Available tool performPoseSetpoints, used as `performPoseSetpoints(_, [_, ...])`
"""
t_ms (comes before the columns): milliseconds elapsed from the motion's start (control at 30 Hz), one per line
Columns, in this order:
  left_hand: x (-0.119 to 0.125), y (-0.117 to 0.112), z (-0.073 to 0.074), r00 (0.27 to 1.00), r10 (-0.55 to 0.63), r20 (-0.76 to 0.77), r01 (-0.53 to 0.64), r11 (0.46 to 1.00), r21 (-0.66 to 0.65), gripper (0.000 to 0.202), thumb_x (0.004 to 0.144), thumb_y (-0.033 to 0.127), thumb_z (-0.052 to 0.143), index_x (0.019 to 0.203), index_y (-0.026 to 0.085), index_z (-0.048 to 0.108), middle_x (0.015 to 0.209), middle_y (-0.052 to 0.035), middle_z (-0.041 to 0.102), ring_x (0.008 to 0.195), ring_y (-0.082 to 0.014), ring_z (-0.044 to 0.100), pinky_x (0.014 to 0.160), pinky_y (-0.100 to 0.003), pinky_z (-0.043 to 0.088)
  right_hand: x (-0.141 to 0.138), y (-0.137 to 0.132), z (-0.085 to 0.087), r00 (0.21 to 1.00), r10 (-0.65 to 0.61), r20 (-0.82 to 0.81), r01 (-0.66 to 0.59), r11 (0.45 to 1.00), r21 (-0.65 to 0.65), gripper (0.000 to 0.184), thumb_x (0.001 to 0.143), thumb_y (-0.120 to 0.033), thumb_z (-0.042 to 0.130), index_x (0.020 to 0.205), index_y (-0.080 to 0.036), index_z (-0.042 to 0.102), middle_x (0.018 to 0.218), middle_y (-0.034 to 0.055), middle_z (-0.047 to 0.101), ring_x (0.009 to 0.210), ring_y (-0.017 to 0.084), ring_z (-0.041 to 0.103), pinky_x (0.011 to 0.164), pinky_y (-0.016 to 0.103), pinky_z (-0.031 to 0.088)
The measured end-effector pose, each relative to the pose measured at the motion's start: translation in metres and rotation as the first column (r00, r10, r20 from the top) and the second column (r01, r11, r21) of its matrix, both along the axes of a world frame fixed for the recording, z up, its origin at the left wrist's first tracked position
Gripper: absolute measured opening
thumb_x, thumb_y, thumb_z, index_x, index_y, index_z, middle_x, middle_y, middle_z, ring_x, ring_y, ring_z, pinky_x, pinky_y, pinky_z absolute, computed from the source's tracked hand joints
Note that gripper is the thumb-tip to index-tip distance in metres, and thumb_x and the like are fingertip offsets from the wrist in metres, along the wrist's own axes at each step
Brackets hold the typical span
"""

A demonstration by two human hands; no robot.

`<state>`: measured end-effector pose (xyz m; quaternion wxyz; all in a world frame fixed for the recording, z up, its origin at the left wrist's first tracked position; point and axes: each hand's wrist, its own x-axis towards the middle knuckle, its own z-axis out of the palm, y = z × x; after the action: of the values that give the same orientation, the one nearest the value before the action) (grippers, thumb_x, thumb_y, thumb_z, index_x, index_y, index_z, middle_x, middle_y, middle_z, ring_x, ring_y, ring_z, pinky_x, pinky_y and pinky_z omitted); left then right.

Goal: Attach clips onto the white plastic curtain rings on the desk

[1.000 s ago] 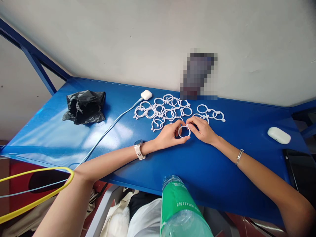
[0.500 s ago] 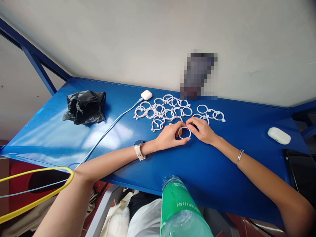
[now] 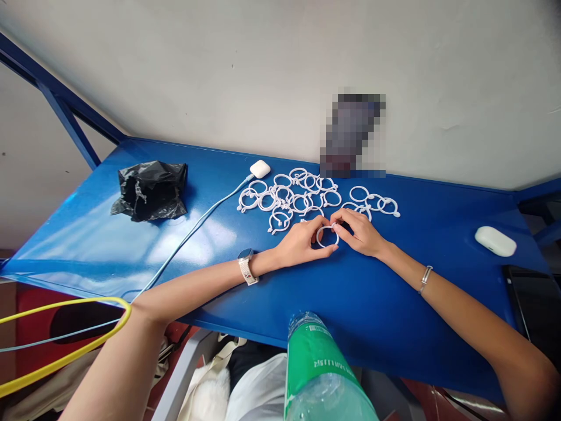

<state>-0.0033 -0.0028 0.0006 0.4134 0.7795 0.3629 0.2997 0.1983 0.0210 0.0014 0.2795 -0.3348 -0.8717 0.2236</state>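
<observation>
Between my two hands is a white plastic ring (image 3: 328, 245), like a curtain ring, held just above the blue table (image 3: 394, 310). My left hand (image 3: 302, 240) grips its left side, with the thumb along the lower edge. At the top of the ring, the fingertips of my right hand (image 3: 356, 231) pinch it; the small part there is mostly hidden. Beyond my left hand lies a loose pile of similar white rings (image 3: 302, 202), some overlapping. A smaller group of rings (image 3: 372, 203) rests beyond my right hand, partly covered by it.
A crumpled black plastic bag (image 3: 151, 193) sits at the left. A white charger block (image 3: 260, 169) with a pale blue cable (image 3: 197, 225) is near the wall. At the right lie a white earbud case (image 3: 495, 241) and a black device (image 3: 534, 298). A green-labelled bottle (image 3: 322, 356) stands close in front.
Hardly anything differs. Both hands keep the ring in the same place, with only a tiny shift of the right fingertips.
</observation>
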Motion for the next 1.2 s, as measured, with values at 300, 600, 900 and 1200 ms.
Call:
performPoseSetpoints(300, [0.0001, -0.0003, 0.0003, 1.000, 0.000, -0.012, 0.000, 1.000, 0.001, 0.036, 0.081, 0.051, 0.061, 0.094, 0.019, 0.050, 0.070, 0.0037, 0.053, 0.058, -0.0105, 0.050, 0.055, -0.022, 0.040, -0.0005, 0.0004, -0.0005, 1.000, 0.006, -0.020, -0.006, 1.000, -0.006, 0.013, 0.095, -0.028, 0.043, 0.087, -0.021, 0.052, 0.075, 0.0024, 0.061, 0.067, 0.017, 0.057, 0.063, 0.030, 0.045])
performPoseSetpoints(600, [0.0000, 0.0006, -0.0025, 0.999, -0.022, -0.034, 0.023, 0.999, 0.032, 0.027, 0.083, 0.043, 0.060, 0.091, 0.019, 0.050, 0.071, 0.0029, 0.054, 0.058, -0.0105, 0.049, 0.055, -0.022, 0.039, -0.0015, 0.0010, -0.0019, 1.000, 0.002, -0.002, -0.002, 1.000, 0.009, 0.015, 0.095, -0.028, 0.045, 0.084, -0.021, 0.052, 0.074, 0.0024, 0.061, 0.066, 0.017, 0.057, 0.061, 0.029, 0.045])
performPoseSetpoints(900, [-0.0003, 0.0020, -0.0049, 0.998, -0.030, -0.056, 0.032, 0.998, 0.046, 0.011, 0.086, 0.027, 0.052, 0.082, 0.019, 0.046, 0.067, 0.0038, 0.050, 0.057, -0.0101, 0.046, 0.056, -0.022, 0.036, -0.0023, 0.0013, -0.0018, 0.999, 0.022, 0.024, -0.024, 0.997, 0.073, 0.014, 0.095, -0.025, 0.046, 0.083, -0.021, 0.051, 0.071, 0.0012, 0.060, 0.062, 0.015, 0.055, 0.056, 0.027, 0.042])
performPoseSetpoints(1200, [0.0000, 0.0014, -0.0036, 0.998, -0.025, -0.054, 0.029, 0.997, 0.068, 0.007, 0.086, 0.022, 0.050, 0.082, 0.018, 0.048, 0.065, 0.0036, 0.051, 0.057, -0.0097, 0.047, 0.056, -0.021, 0.037, -0.0020, 0.0013, -0.0032, 0.999, 0.020, 0.043, -0.023, 0.997, 0.074, 0.014, 0.095, -0.025, 0.047, 0.082, -0.020, 0.052, 0.069, 0.0009, 0.059, 0.062, 0.014, 0.054, 0.057, 0.026, 0.042])
